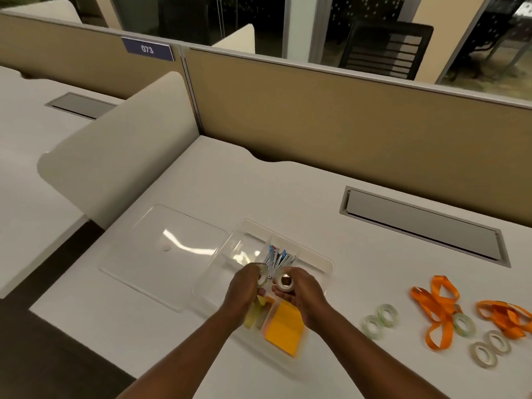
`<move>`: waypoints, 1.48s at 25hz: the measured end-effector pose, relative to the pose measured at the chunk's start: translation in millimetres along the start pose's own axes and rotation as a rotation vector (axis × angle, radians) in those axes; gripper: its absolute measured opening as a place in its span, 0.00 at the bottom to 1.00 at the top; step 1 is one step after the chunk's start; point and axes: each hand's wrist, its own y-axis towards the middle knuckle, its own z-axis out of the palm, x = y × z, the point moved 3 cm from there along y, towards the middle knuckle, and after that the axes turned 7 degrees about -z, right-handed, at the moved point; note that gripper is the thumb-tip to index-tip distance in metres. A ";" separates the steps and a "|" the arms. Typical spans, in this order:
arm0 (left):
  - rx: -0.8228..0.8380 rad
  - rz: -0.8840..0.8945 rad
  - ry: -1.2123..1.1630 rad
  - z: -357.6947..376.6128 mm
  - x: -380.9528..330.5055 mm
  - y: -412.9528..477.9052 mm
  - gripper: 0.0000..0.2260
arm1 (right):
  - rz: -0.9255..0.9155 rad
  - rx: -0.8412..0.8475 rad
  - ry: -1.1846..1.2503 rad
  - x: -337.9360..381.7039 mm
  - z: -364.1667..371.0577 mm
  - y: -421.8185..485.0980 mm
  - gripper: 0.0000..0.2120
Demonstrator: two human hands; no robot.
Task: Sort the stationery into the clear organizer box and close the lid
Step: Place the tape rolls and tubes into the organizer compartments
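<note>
The clear organizer box lies open on the white desk, with its clear lid flat to its left. Several pens fill a middle compartment. An orange sticky-note pad and yellow-green notes sit in the near compartments. My left hand holds one tape roll over the box. My right hand holds another tape roll beside it.
To the right of the box lie several loose tape rolls, with more of them near two orange lanyards. A grey cable hatch is set in the desk behind. Tan partition panels bound the desk.
</note>
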 end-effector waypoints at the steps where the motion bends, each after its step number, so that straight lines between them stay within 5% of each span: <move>1: -0.055 0.055 0.112 -14.8 -5.2 8.4 0.09 | -0.016 0.013 -0.065 0.8 13.3 9.3 0.09; 8: -0.259 0.405 0.668 -61.6 -31.0 55.2 0.21 | -0.243 -0.043 -0.656 29.6 69.9 56.1 0.08; 15: -0.282 0.510 1.023 -59.8 -35.4 77.0 0.22 | -0.262 -0.058 -0.817 41.7 95.2 76.8 0.14; 25: -0.264 0.538 0.990 -38.6 -39.3 71.4 0.22 | -0.424 -0.058 -0.847 50.5 61.5 55.2 0.08; 37: -0.041 0.734 0.906 100.8 -42.4 -1.6 0.16 | -0.451 -0.230 -0.785 49.9 -102.6 -9.9 0.06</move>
